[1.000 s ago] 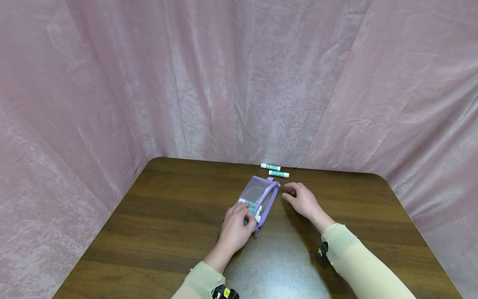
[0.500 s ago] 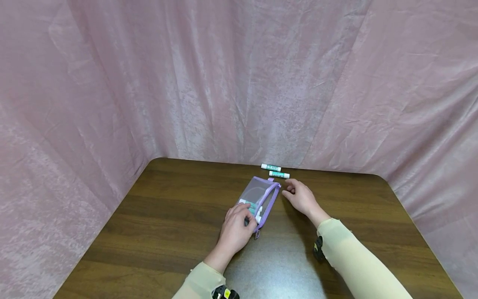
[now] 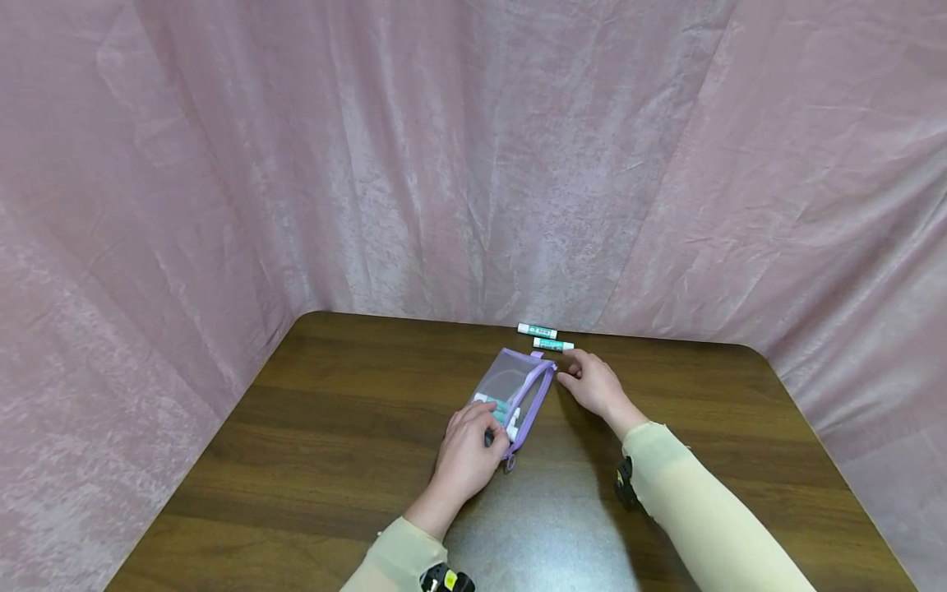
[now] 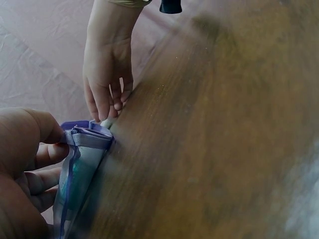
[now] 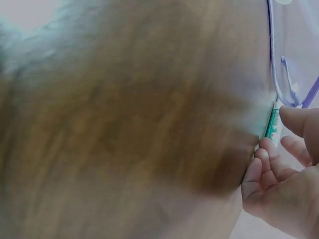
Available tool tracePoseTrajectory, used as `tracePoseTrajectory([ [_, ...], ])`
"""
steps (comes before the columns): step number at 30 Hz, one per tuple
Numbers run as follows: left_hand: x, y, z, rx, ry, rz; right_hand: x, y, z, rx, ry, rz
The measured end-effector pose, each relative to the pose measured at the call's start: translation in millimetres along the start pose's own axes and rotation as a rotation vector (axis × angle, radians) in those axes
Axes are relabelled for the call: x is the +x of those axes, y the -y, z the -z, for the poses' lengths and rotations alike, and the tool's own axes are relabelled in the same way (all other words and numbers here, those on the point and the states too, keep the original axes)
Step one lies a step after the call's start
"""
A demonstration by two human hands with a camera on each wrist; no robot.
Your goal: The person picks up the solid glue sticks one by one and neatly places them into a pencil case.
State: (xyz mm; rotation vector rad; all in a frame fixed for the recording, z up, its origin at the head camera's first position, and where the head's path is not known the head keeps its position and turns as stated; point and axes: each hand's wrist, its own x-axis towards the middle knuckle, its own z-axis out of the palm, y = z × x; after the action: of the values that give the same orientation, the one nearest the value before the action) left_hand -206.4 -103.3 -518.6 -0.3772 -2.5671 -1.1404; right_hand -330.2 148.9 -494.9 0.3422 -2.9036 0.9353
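Compared with a second ago, find the right hand [image 3: 594,386] farther forward, with fingertips at the right end of the nearer white cylindrical tube with a green label [image 3: 550,344]. See thumb and fingers loosely bent, with a gap between; can't tell contact from near-contact. Find the left hand [image 3: 464,452] as before, pinching the lilac-trimmed translucent mesh pouch [image 3: 500,376], with green-and-white tubes [image 3: 495,404] inside, toward the near end. Find the farther white-and-green tube [image 3: 537,331] also as before, just beyond the nearer one and past the pouch's far end.

Get the pinch clearly only from left wrist: thumb and forefinger on the pouch's edge. Get the nearer tube's green label close up from right wrist. Get the full layout from head.

Note dark brown wood-grain counter [image 3: 333,411] with pale glare at the near side; pink crushed-velvet curtain [image 3: 444,164] at back and both sides. Note pale yellow-green sleeves [image 3: 710,514] with black wrist devices [image 3: 625,483].
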Motion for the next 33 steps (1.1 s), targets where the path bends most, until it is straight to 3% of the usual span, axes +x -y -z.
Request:
tracePoseTrajectory([
  [11,1.4,-1.1,-1.6,0.004,-0.002,-0.008,0.7,2.1,-2.5,-0.087,0.015,-0.002],
  [25,1.1,-5.7,-0.1,0.007,0.007,0.001,7.9,-9.6,4.6,0.033,-0.032,-0.063],
  [33,-6.1,-7.0,-2.4,-0.002,-0.035,-0.044,7.2,-15.5,6.8,0.048,-0.075,-0.091],
])
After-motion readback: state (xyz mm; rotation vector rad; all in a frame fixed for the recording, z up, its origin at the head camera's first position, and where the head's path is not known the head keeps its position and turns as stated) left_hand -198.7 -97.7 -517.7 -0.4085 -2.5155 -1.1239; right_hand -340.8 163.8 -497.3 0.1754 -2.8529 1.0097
